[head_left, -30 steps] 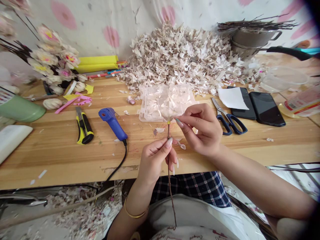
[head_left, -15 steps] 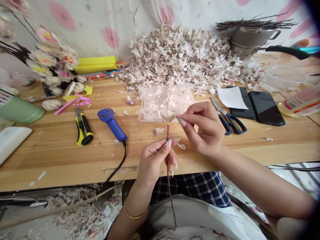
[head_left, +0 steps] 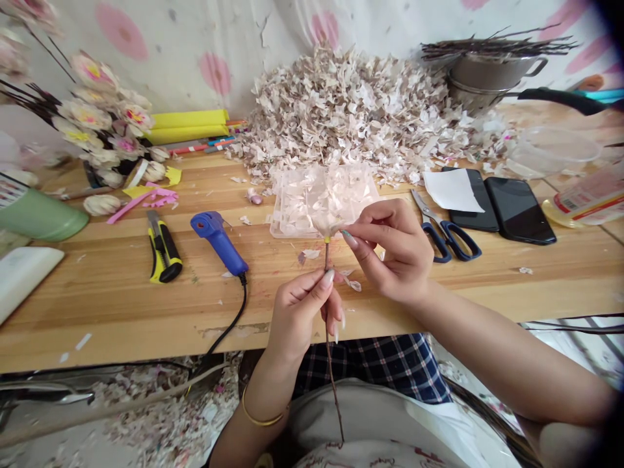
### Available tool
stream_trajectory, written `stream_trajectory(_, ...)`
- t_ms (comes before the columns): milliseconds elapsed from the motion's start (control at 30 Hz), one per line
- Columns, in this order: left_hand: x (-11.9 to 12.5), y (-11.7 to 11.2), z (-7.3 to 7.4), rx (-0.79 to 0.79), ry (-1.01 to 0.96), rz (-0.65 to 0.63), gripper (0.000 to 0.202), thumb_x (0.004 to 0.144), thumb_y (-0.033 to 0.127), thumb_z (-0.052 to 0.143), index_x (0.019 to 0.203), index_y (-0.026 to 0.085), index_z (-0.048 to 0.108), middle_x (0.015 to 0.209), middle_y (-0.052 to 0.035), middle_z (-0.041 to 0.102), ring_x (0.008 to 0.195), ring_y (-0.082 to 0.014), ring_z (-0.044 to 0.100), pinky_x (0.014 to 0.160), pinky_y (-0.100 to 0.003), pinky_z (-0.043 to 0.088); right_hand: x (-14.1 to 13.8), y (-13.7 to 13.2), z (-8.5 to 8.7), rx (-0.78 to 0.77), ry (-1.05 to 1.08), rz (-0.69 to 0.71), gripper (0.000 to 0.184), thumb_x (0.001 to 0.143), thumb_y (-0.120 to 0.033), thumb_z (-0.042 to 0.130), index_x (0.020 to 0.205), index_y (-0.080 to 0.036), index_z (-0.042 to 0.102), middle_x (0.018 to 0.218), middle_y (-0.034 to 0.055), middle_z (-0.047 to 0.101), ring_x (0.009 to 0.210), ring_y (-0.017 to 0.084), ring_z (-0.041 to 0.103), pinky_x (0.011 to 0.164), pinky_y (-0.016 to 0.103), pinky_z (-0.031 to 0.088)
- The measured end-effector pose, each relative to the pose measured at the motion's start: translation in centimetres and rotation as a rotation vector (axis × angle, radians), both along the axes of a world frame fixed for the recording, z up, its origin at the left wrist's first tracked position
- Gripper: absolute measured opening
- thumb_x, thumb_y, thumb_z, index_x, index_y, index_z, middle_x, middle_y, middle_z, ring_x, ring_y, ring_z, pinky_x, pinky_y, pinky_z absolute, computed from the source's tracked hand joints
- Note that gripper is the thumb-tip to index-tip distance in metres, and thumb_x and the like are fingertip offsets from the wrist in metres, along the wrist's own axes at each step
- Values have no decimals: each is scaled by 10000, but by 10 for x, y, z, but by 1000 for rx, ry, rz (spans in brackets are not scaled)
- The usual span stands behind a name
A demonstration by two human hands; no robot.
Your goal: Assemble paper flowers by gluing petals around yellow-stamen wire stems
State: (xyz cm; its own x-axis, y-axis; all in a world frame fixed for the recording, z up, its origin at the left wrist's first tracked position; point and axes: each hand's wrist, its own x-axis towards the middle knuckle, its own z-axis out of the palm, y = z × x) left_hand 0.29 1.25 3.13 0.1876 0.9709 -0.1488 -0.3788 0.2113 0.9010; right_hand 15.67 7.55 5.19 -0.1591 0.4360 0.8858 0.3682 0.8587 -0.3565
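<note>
My left hand pinches a thin brown twig upright over the table's front edge; the twig runs down to my lap. At the twig's top sits a pale paper flower. My right hand is closed on that flower, thumb and forefinger pressing its petals. Behind the flower stands a clear plastic tray holding pale petals.
A large heap of paper petals fills the back. A blue glue gun, a yellow utility knife, scissors and two phones lie on the wooden table. Finished flowers stand left; a pot of twigs right.
Almost nothing has changed. My right hand has shifted slightly on the flower head while my left hand keeps the twig still.
</note>
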Motion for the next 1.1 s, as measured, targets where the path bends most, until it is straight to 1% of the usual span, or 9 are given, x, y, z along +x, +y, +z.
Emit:
stream_trajectory(100, 0, 0, 0, 7, -27, -5, 279, 852, 422, 683, 816, 146, 701, 470, 24, 607, 316, -68, 489, 343, -195, 313, 0, -1, 1, -21, -3, 12, 173, 848, -99, 612, 964, -202, 689, 869, 40, 566, 788, 153, 603, 590, 293, 503)
stream_trajectory(200, 0, 0, 0, 6, -33, -8, 264, 856, 404, 684, 808, 145, 700, 468, 23, 609, 316, -66, 491, 348, -191, 316, -1, -1, 0, -88, -1, 56, 157, 842, -119, 622, 979, -192, 646, 894, 50, 579, 775, 150, 580, 544, 269, 483)
stream_trajectory(300, 0, 0, 0, 5, -24, -5, 271, 856, 408, 680, 814, 141, 699, 471, 24, 609, 318, -71, 492, 345, -190, 330, -2, 0, -4, -144, 59, 126, 234, 822, -95, 650, 1012, -204, 566, 926, 50, 601, 776, 146, 566, 522, 252, 464)
stream_trajectory(400, 0, 0, 0, 16, -21, -5, 279, 863, 410, 672, 824, 135, 696, 475, 24, 608, 321, -69, 494, 348, -186, 341, -4, 1, -8, -184, 126, 145, 317, 818, -64, 653, 1049, -226, 509, 956, 40, 598, 738, 130, 562, 516, 250, 453)
stream_trajectory(467, 0, 1, -1, 24, -23, -5, 275, 870, 401, 668, 827, 131, 694, 476, 23, 611, 321, -65, 496, 353, -181, 342, -4, 2, -9, -190, 146, 143, 328, 816, -65, 659, 1053, -230, 504, 954, 36, 587, 708, 124, 556, 509, 254, 449)
stream_trajectory(600, 0, 1, -3, 36, -50, -1, 264, 872, 389, 671, 832, 129, 692, 480, 27, 618, 322, -64, 502, 345, -174, 351, -4, 2, -9, -172, 188, 155, 346, 786, -58, 680, 1027, -244, 517, 899, 22, 574, 710, 143, 561, 502, 270, 454)
stream_trajectory(767, -1, 1, -6, 42, -93, -11, 237, 875, 368, 676, 839, 135, 701, 496, 28, 637, 332, -66, 517, 336, -165, 378, -4, -1, -10, -158, 218, 254, 377, 791, -36, 657, 1040, -280, 510, 888, 20, 638, 760, 179, 645, 488, 290, 470)
stream_trajectory(900, -1, 1, -7, 41, -110, -9, 223, 878, 357, 677, 836, 139, 704, 498, 29, 642, 333, -65, 523, 334, -158, 381, -5, -4, -10, -189, 229, 231, 375, 818, -31, 638, 1051, -295, 507, 881, 9, 675, 802, 187, 693, 490, 293, 476)
stream_trajectory(1100, -2, 1, -6, 34, -103, -13, 225, 886, 352, 671, 839, 135, 707, 497, 28, 641, 335, -63, 529, 341, -157, 387, -6, -4, -11, -221, 226, 210, 390, 814, -27, 650, 1066, -291, 513, 933, 14, 702, 812, 182, 700, 488, 283, 471)
